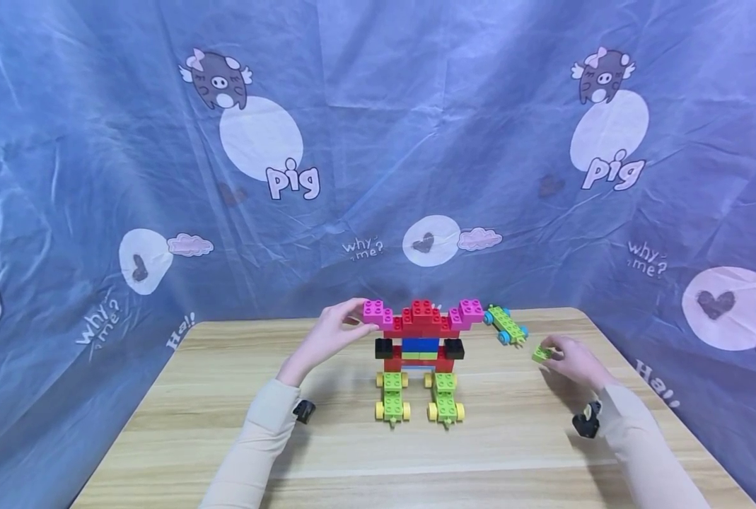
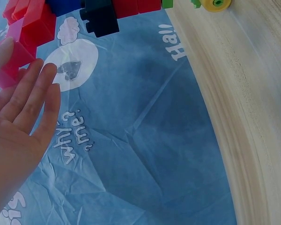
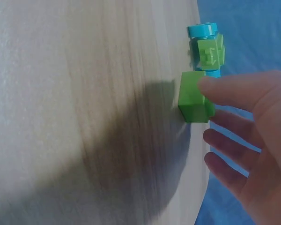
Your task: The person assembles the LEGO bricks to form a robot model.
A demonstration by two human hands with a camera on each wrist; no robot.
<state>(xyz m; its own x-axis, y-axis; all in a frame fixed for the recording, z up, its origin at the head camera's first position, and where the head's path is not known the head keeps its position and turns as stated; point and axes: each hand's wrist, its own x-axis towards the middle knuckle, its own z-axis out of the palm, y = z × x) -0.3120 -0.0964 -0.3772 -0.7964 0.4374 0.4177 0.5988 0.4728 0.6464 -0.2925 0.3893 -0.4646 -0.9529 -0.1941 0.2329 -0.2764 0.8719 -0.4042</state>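
Observation:
A toy figure of building blocks [image 1: 421, 325] stands upright on the table, with a red upper body, blue and black bricks at its middle, and yellow-wheeled green feet [image 1: 393, 404]. Its raised arms end in pink bricks. My left hand [image 1: 329, 338] pinches the pink brick [image 1: 374, 308] on the left arm; the thumb lies on one side of that brick in the left wrist view, the fingertips partly hidden behind it. Over on the right, my right hand [image 1: 573, 359] holds a small lime-green brick [image 3: 192, 97] between thumb and fingers, at the tabletop.
Behind the right hand's brick lies a green wheeled base [image 1: 506, 324] with blue wheels, near the table's back edge. The wooden table [image 1: 339, 452] is bordered by a blue printed cloth [image 1: 378, 141] at the back and sides.

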